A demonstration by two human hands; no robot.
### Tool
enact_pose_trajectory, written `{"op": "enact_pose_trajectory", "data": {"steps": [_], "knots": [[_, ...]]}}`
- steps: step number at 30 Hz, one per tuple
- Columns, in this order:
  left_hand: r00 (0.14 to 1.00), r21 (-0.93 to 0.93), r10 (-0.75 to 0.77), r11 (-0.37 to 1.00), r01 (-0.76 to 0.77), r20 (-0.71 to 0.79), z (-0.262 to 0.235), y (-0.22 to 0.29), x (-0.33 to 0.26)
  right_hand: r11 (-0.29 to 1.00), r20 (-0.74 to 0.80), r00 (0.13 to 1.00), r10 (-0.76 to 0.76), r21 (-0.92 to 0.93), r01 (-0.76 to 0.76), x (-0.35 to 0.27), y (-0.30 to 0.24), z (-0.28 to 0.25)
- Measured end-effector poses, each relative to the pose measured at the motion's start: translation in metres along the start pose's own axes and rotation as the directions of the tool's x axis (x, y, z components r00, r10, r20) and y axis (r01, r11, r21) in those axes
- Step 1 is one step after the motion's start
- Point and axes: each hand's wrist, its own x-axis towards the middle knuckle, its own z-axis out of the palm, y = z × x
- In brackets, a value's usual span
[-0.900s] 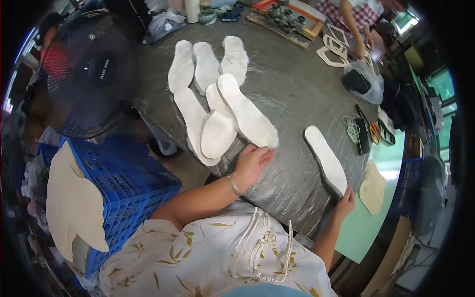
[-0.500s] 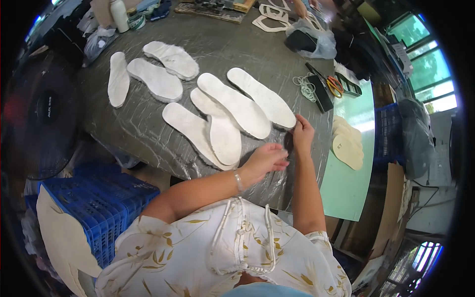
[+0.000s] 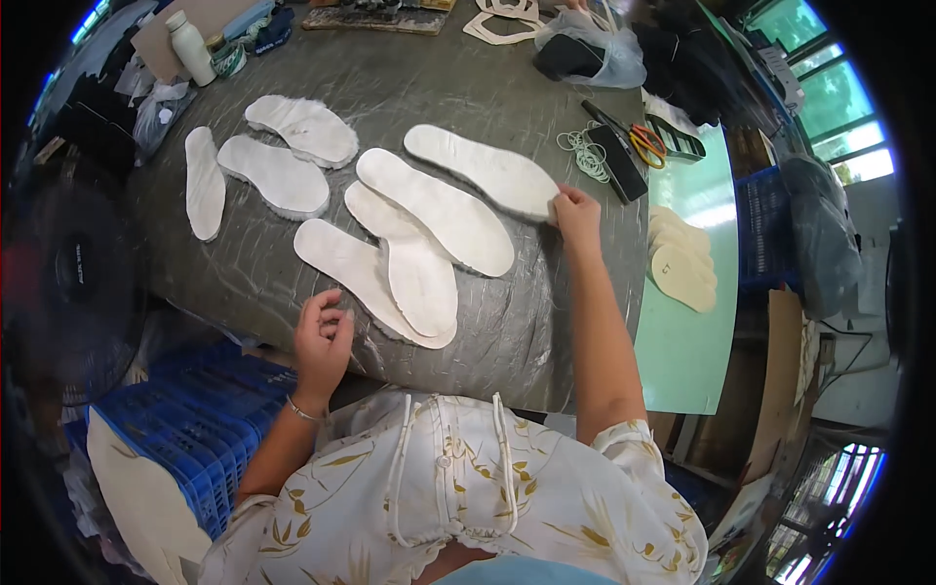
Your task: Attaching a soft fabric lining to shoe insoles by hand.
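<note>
My right hand pinches the near right end of a white fleecy insole, which lies on the dark table. To its left, another insole partly covers an insole, and that one overlaps a lower insole. My left hand is held at the table's front edge, just left of this lower insole, its fingers loosely bent and apart with nothing in them. Farther left lie a narrow-looking insole, a broad one and one with a furry edge.
Scissors with orange handles, a black box and a coil of pale string lie to the right. Cream cut pieces rest on a green board. A blue crate stands at lower left, near a fan.
My left hand has moved left, from beside my right hand to the lower insole. My right hand now pinches the right insole's end, which has turned slightly away from its neighbour. The view has shifted.
</note>
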Motion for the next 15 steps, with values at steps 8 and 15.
{"op": "enact_pose_trajectory", "data": {"steps": [8,15], "knots": [[0.873,-0.301,-0.458,0.82,0.487,0.165,0.023,0.02,-0.013,0.841,-0.121,0.891,-0.437,-0.405,0.358,-0.001,-0.043,0.012],[0.739,-0.3,-0.566,0.679,0.669,0.367,0.033,0.029,0.001,0.91,0.408,0.903,0.135,-0.411,0.05,-0.094,-0.025,-0.006]]}}
